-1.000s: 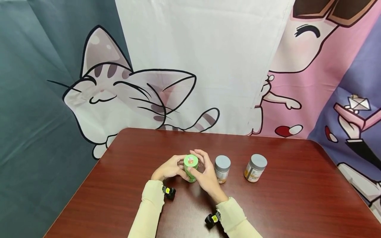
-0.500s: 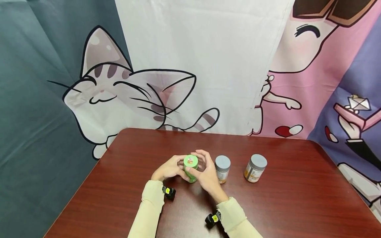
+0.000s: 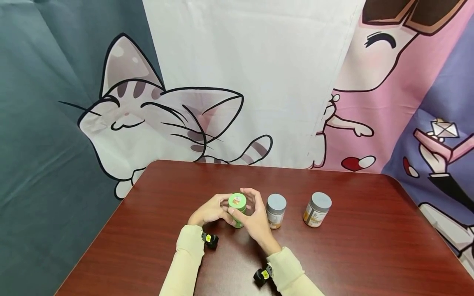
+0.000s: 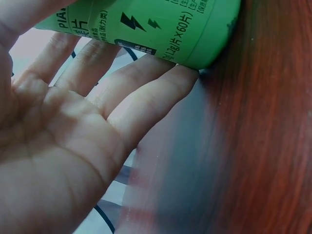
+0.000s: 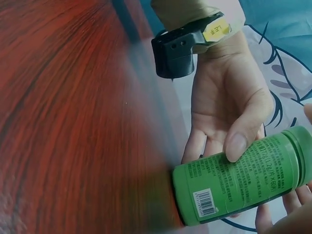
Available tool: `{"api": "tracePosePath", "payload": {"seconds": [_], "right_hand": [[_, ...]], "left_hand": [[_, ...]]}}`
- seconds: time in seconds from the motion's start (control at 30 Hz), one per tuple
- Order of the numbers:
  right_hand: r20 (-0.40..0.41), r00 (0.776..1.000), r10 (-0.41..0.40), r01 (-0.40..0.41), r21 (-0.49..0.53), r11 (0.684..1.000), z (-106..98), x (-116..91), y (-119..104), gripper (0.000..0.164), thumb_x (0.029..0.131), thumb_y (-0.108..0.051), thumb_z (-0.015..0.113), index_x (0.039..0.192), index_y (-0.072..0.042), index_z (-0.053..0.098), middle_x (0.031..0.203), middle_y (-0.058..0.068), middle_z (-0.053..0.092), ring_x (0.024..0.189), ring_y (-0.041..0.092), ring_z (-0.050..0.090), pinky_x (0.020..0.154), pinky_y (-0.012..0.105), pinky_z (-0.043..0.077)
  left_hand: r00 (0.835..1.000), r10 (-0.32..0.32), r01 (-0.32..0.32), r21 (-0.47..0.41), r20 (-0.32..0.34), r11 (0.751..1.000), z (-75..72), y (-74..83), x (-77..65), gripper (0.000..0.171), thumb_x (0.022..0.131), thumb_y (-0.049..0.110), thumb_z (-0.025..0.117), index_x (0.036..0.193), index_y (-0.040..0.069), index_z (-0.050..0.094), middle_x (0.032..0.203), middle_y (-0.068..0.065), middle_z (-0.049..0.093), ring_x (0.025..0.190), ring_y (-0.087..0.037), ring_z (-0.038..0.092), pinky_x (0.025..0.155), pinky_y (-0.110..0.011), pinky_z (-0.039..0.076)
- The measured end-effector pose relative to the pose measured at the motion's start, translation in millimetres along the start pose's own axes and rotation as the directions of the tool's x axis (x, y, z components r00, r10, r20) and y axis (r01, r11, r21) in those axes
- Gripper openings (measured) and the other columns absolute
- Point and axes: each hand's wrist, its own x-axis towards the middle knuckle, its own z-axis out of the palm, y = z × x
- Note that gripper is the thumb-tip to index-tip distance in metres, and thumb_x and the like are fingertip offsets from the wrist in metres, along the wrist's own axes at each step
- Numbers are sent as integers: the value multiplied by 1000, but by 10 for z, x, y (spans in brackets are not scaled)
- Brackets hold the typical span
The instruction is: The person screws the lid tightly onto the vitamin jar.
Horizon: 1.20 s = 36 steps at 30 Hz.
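Note:
A green tablet bottle [image 3: 239, 222] stands upright on the table between both hands, its printed label showing in the left wrist view. My left hand [image 3: 212, 209] grips its body from the left; in the right wrist view the left thumb [image 5: 237, 146] presses against the barcode side. Around the green lid [image 3: 237, 200] curl the fingers of my right hand [image 3: 258, 220], the thumb at the front and fingertips at the back. Part of the bottle's body is hidden behind that thumb. Just right of my right hand is a grey-lidded jar [image 3: 275, 210], apart from it.
A second grey-lidded jar [image 3: 317, 209] stands farther right on the reddish-brown wooden table [image 3: 355, 246]. Behind the table's far edge hangs a cloth backdrop [image 3: 252, 61] printed with a cat and cartoon figures. Small cameras are strapped to both wrists.
The right thumb has slid slightly left across the front while the fingertips behind have shifted right. The sticker on the lid has turned a little clockwise. The left hand stays put.

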Motion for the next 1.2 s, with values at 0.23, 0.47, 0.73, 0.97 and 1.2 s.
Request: {"api": "tracePosePath", "payload": {"seconds": [0.23,0.47,0.73,0.97,1.2], "right_hand": [[83,996,-25,20,62,998,-20,-7,26,62,80,3,65,133,4,34,138,14,41,128,35,36,97,53,29],[91,996,-14,3,110,994,-11,-4,49,60,75,15,56,131,6,36,135,15,44,124,32,41,100,54,28],[83,996,-39,27,140,990,4,3,85,56,74,18,55,126,10,37,131,19,47,121,36,43,99,53,30],[57,998,-37,29,130,991,1,6,78,53,76,12,62,124,10,39,127,19,50,118,38,45,99,50,31],[23,1000,-10,7,107,994,-4,12,94,53,76,7,67,123,8,41,124,19,52,114,36,49,97,49,35]], "left_hand": [[1000,-3,3,20,-20,1000,5,17,-16,69,62,-8,75,123,15,55,107,-8,66,95,-23,64,79,-34,51],[1000,0,1,47,-23,999,-2,16,-10,70,60,-7,78,123,15,56,107,-7,66,95,-22,64,80,-32,50],[1000,5,-5,35,-13,999,-22,-2,-15,70,61,-6,78,124,14,55,106,-8,66,94,-23,64,78,-32,51],[1000,-11,12,17,-22,1000,-10,16,-27,72,61,-7,76,125,16,54,107,-8,66,95,-23,64,78,-33,51],[1000,-4,4,7,-19,1000,1,-2,-12,74,61,-9,76,127,17,53,108,-9,66,96,-23,64,78,-34,51]]}}
